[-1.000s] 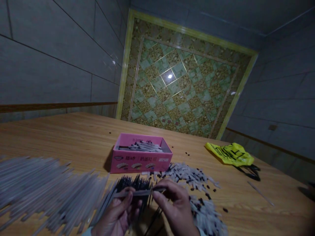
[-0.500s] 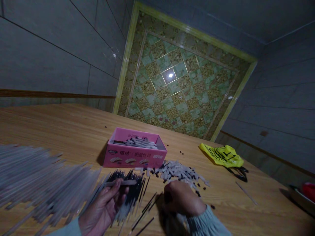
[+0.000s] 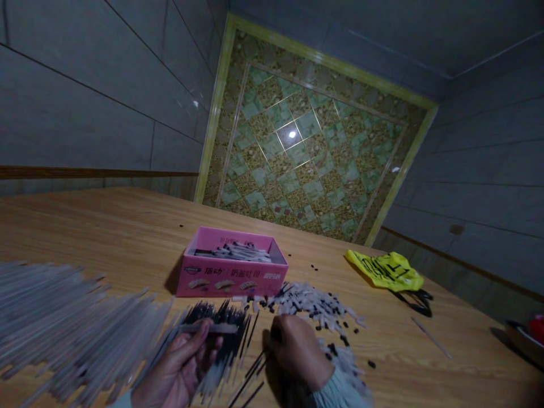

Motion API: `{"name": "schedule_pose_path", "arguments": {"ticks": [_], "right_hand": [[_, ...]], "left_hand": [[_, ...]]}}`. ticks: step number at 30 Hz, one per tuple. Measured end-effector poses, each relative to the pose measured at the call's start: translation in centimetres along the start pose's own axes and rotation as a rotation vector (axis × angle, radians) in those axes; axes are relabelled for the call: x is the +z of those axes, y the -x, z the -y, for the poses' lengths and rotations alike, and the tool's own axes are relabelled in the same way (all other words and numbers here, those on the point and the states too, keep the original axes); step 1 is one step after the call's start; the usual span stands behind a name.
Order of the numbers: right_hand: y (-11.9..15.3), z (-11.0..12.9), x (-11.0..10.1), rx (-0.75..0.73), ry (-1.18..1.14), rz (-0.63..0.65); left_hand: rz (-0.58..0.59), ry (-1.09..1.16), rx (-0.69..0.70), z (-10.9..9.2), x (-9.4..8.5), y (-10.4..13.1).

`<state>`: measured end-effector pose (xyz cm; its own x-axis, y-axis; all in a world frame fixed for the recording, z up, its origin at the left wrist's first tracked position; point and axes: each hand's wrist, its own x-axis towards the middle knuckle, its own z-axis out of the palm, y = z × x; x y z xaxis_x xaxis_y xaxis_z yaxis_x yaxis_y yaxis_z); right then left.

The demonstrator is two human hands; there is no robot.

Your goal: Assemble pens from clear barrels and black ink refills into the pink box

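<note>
My left hand [image 3: 181, 360] pinches a slim pale tube [image 3: 224, 328] between thumb and fingers, lying roughly level across the view. Beneath it spreads a bunch of thin dark-tipped sticks [image 3: 229, 317]. To its right my right hand [image 3: 300, 348] is curled closed, knuckles up; whatever its fingers hold is hidden. A few loose dark sticks [image 3: 255, 365] lie just left of that hand. Beyond it is a heap of short whitish pieces [image 3: 306, 300] mixed with small black bits, and more of them show beside the right wrist.
Behind the hands stands a pink box [image 3: 232, 282] with pale, dark-ended sticks in it. Many long translucent tubes [image 3: 89, 334] cover the table's left side. At right lie a yellow bag [image 3: 385, 271] with a black strap, a single thin stick [image 3: 430, 336] and a partly seen bowl [image 3: 521, 340].
My right hand has shifted left, closer to my left hand, uncovering more whitish pieces near its wrist. My left hand still holds the tube. The whole view has tipped slightly.
</note>
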<state>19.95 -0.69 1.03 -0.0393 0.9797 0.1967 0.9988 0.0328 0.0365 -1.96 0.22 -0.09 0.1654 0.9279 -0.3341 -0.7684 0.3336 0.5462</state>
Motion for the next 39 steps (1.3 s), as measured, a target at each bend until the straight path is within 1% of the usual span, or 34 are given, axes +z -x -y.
{"name": "schedule_pose_path", "arguments": {"ticks": [4,11,16,20,26,28,31,33,36,39], "right_hand": [[-0.2,0.2,1.0,0.030,-0.037,-0.062],[-0.6,-0.6,2.6,0.041,-0.178,-0.132],[-0.4,-0.2,2.6,0.039,-0.209,-0.166],[-0.3,0.1,2.4,-0.007,-0.259,-0.188],[-0.9,0.2,2.6,-0.034,-0.366,-0.194],[-1.2,0.2,2.1,-0.036,-0.360,-0.173],[-1.1,-0.3,0.5,-0.030,-0.297,-0.113],[-0.7,-0.7,-1.1,-0.042,-0.246,-0.034],[0.3,-1.0,-3.2,-0.079,-0.159,0.123],[1.0,-0.5,-4.0,-0.084,-0.077,0.198]], "left_hand": [[-0.005,-0.007,-0.008,0.0,-0.1,-0.1],[0.001,0.004,-0.022,0.0,-0.3,-0.2],[0.014,-0.002,-0.022,0.1,-0.4,-0.2],[0.014,0.002,-0.021,0.1,-0.3,-0.1],[0.008,-0.030,-0.003,0.1,0.0,0.1],[0.009,-0.025,-0.010,0.1,0.0,0.1],[-0.004,-0.014,-0.016,0.0,0.3,0.3],[-0.004,-0.017,-0.018,-0.1,0.4,0.4],[0.010,-0.026,-0.022,-0.2,0.3,0.4],[0.018,-0.028,-0.017,0.0,0.0,0.1]]}}
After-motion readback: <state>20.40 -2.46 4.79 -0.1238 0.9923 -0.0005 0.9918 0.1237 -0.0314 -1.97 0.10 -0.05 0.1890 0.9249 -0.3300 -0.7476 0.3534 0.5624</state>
